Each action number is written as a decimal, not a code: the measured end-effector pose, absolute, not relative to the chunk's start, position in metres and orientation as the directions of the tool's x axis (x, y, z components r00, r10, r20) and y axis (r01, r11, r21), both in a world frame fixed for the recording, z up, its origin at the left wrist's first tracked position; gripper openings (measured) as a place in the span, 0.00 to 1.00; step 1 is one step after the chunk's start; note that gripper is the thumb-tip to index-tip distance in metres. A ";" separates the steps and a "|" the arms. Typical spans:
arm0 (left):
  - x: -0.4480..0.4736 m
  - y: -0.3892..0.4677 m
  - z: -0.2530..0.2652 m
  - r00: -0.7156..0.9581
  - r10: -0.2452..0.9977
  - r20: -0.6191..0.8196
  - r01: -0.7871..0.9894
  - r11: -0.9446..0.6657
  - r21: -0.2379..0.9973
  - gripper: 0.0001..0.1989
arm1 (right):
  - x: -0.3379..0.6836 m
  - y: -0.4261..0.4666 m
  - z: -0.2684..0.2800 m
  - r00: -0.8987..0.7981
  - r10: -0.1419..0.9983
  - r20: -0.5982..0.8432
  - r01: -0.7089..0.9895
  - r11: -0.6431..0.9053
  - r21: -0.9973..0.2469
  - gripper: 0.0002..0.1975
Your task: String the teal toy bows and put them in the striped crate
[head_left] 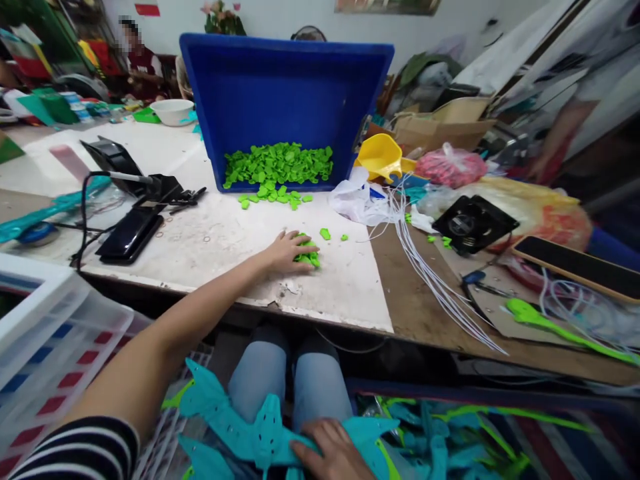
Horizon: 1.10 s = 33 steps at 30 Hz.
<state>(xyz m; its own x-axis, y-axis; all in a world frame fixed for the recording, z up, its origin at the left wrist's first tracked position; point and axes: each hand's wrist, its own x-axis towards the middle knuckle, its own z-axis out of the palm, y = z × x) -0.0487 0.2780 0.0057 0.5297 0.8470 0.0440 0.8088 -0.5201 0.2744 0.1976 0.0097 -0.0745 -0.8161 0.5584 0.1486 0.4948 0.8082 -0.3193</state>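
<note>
My left hand lies palm down on the table, fingers spread over a small heap of bright green plastic pieces. Two more green pieces lie just beyond its fingertips. Low in front of my lap, my right hand grips a teal winged plastic toy part from above; its thumb is hard to see. Behind the left hand, a blue bin stands tipped on its side, its opening towards me. Many green pieces fill its lower part, and some have spilled onto the table.
A black device with a cable sits on the left of the white-covered table. White wires, a black fan and a phone lie right. Teal parts pile up lower right; a white crate stands left.
</note>
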 end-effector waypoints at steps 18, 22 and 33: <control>-0.031 0.050 -0.023 0.106 0.993 0.058 0.601 -0.110 0.791 0.17 | 0.150 0.229 -0.009 -0.167 0.963 0.211 0.887 0.240 -0.395 0.19; -0.020 -0.003 -0.069 0.233 0.925 -0.301 0.757 0.022 0.653 0.29 | 0.170 0.214 -0.002 -0.097 0.979 0.178 0.935 0.151 -0.321 0.16; -0.023 -0.001 -0.149 0.332 0.916 -0.223 0.710 -0.087 0.698 0.29 | 0.242 0.179 0.047 0.127 0.915 0.383 0.880 0.074 -0.468 0.25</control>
<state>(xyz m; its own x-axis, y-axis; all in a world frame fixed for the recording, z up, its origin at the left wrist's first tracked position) -0.0229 -0.0009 -0.1495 0.3320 0.9164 -0.2233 0.7104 -0.0872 0.6984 0.2417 0.1786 0.0468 0.1274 0.9147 0.3834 0.8804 0.0737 -0.4685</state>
